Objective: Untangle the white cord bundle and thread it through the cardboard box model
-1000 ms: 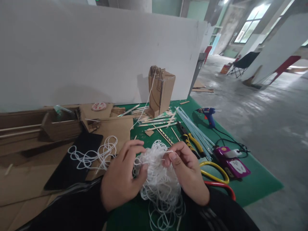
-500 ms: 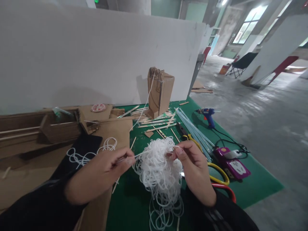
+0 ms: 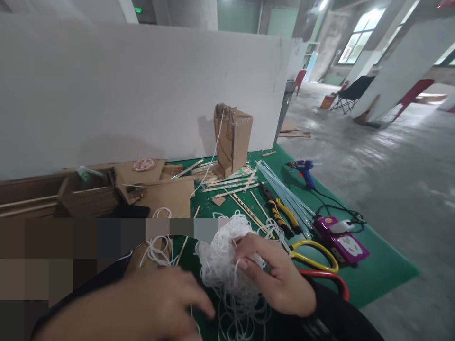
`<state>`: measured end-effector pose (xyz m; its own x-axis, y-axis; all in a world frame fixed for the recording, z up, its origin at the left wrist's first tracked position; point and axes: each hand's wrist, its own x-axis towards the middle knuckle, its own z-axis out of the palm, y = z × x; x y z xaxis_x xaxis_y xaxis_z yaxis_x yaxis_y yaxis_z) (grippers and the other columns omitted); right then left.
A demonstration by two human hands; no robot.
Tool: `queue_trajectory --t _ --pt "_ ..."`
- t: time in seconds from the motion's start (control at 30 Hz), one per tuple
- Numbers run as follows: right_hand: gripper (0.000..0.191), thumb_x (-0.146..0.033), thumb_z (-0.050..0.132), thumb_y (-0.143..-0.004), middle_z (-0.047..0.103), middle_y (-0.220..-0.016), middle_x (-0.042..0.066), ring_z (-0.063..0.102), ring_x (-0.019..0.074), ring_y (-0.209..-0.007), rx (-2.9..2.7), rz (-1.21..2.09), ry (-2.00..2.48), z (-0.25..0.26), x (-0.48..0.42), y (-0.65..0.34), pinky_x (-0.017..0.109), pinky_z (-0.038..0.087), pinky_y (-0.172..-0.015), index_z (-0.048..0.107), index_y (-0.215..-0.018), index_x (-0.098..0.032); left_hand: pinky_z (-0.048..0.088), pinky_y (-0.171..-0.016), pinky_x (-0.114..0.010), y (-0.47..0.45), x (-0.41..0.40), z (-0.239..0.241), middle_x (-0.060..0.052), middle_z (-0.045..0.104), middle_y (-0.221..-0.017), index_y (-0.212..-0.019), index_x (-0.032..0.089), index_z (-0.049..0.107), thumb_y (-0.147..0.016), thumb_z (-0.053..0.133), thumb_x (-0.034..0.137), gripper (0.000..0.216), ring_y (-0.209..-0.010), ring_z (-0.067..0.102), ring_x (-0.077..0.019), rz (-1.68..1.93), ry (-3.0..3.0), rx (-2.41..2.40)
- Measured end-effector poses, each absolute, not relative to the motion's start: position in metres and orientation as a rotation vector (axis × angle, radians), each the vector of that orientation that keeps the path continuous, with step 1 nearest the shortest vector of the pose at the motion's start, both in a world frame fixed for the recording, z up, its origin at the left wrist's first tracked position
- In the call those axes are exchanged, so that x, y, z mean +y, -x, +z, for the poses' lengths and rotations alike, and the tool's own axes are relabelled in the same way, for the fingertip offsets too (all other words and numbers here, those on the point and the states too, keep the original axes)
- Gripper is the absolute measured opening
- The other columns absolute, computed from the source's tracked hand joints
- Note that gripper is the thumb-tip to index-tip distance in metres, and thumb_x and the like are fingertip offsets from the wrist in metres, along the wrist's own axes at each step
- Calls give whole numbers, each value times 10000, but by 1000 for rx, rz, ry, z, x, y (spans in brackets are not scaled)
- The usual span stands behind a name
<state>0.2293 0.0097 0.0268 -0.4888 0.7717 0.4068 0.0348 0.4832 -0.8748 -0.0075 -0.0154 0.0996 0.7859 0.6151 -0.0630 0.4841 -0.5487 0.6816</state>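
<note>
A tangled bundle of thin white string [image 3: 225, 260] stands in front of me, loose loops trailing below it. My right hand [image 3: 277, 274] is closed on the bundle's right side, pinching a strand between thumb and fingers. My left hand [image 3: 159, 300] is lower left of the bundle, blurred by motion. One of its fingers points right, but its grip cannot be made out. A strand of string passes close by that hand. More loops of string [image 3: 156, 251] lie to the left, and others trail right of the bundle toward the yellow-and-black pliers [image 3: 277, 215].
An upright cardboard piece [image 3: 234, 142] stands by the white partition [image 3: 142, 94]. Thin wooden sticks [image 3: 227, 182], clear glue sticks [image 3: 287, 199], a blue glue gun [image 3: 305, 173], a purple power strip [image 3: 343, 241] and yellow-and-red handles [image 3: 334, 260] lie rightward. Pixelated blocks hide part of the left.
My left hand has dropped down and toward me, away from the strand at the bundle. My right hand has moved slightly down and left. Loops of string now lie over by the pliers.
</note>
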Motion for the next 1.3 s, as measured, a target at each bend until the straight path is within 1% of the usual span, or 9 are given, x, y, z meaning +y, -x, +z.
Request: queue_trajectory --t 0.1,0.13,0.2,0.3,0.43,0.7,0.87,1.1,1.3 --pt "100 -140 518 -926 615 -844 41 574 165 -840 -1945 1039 596 28 12 -229 343 467 -851 602 -891 -180 482 -779 -248 8 16 114 13 702 -902 -912 240 674 -981 414 273 271 -800 648 -138 282 -2292 1033" --pt "101 -133 516 -920 617 -852 48 572 169 -844 -1961 1031 573 29 13 -229 343 472 -839 601 -893 -179 467 -870 -292 4 26 112 -12 687 -1009 -989 231 650 -962 467 328 208 -939 632 -178 420 -2352 1128" --pt "105 -129 512 -913 620 -857 56 571 175 -848 -1989 1017 542 31 14 -228 347 482 -829 603 -902 -180 409 -1000 -401 -8 41 101 -67 605 -1257 -1210 229 567 -901 559 410 358 -1171 542 -266 468 -2428 1261" --pt "110 -134 512 -908 629 -865 61 578 185 -866 -2043 1021 548 34 13 -229 359 492 -846 606 -911 -192 420 -971 -479 -25 52 81 -92 599 -1304 -1337 251 479 -921 508 424 452 -1166 559 -316 273 -2320 1304" --pt "120 -125 518 -888 643 -886 66 590 200 -872 -2076 1023 543 34 11 -229 397 484 -894 596 -919 -211 439 -915 -463 -26 57 70 -92 666 -1168 -1248 225 542 -931 486 423 378 -1070 596 -317 243 -2051 1293" --pt "101 -139 497 -884 610 -813 53 561 204 -806 -2000 997 582 35 7 -229 376 461 -770 559 -900 -216 433 -677 -239 -19 44 71 13 557 -866 -1009 191 533 -887 609 418 269 -766 523 -140 614 -1301 967" --pt "107 -209 468 -926 573 -767 42 537 194 -741 -1803 1029 634 35 -2 -230 359 419 -732 558 -868 -219 391 -581 -206 -23 30 75 17 568 -851 -1053 215 495 -849 676 385 322 -666 497 -101 698 -1127 918" --pt "291 -352 342 -1012 517 -711 21 488 165 -639 -1544 1005 949 33 -16 -227 283 379 -584 584 -924 -217 458 -616 -225 -21 26 74 18 588 -849 -1122 255 471 -799 727 312 416 -681 544 -113 694 -1078 851" --pt "36 -242 545 -910 594 -784 27 549 168 -693 -1871 762 1193 49 -7 -222 280 417 -610 568 -912 -214 469 -622 -236 -21 24 70 10 570 -855 -1141 255 450 -805 715 301 430 -688 555 -122 714 -1064 804"
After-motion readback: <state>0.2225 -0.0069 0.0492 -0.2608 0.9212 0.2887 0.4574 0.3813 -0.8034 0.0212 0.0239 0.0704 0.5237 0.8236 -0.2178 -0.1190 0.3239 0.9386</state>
